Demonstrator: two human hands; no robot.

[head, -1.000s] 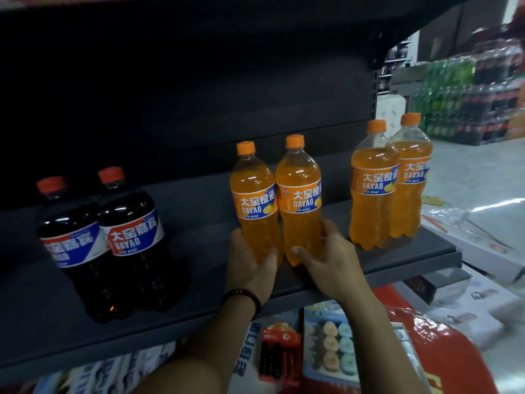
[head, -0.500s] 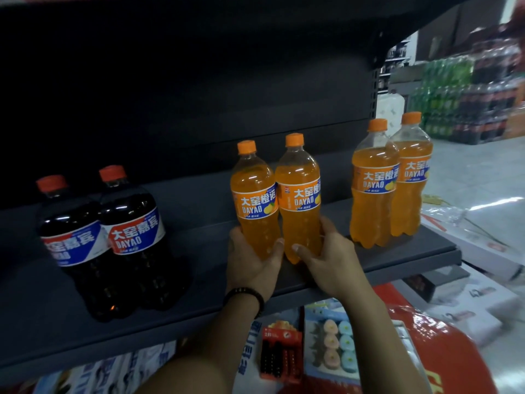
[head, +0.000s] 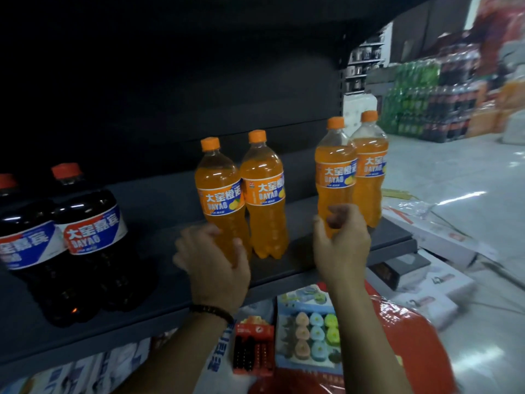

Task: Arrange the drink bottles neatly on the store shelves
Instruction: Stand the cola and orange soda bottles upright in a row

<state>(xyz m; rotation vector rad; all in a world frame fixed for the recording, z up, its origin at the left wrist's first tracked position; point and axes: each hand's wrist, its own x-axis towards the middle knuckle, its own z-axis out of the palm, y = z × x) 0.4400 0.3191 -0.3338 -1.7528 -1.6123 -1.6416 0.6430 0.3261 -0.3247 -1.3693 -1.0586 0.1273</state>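
Two orange soda bottles (head: 220, 194) (head: 265, 189) stand side by side, touching, at the middle of the dark shelf (head: 170, 291). Another orange pair (head: 335, 172) (head: 370, 166) stands at the shelf's right end. Two big dark cola bottles (head: 91, 231) (head: 22, 245) stand at the left. My left hand (head: 213, 265) is blurred, curled in front of the base of the left middle bottle; I cannot tell whether it grips it. My right hand (head: 343, 245) hovers with curled, empty fingers in front of the third orange bottle's lower part.
Below the shelf lie a red battery pack (head: 252, 348), a pack of pastel items (head: 309, 331) and a red bag (head: 412, 351). White boxes (head: 437, 237) lie on the floor to the right. Stacked drink packs (head: 426, 103) stand far back right.
My right hand let go of the middle pair and moved right, in front of the right-hand pair. My left hand shifted slightly and blurred. The view turned a little to the left.
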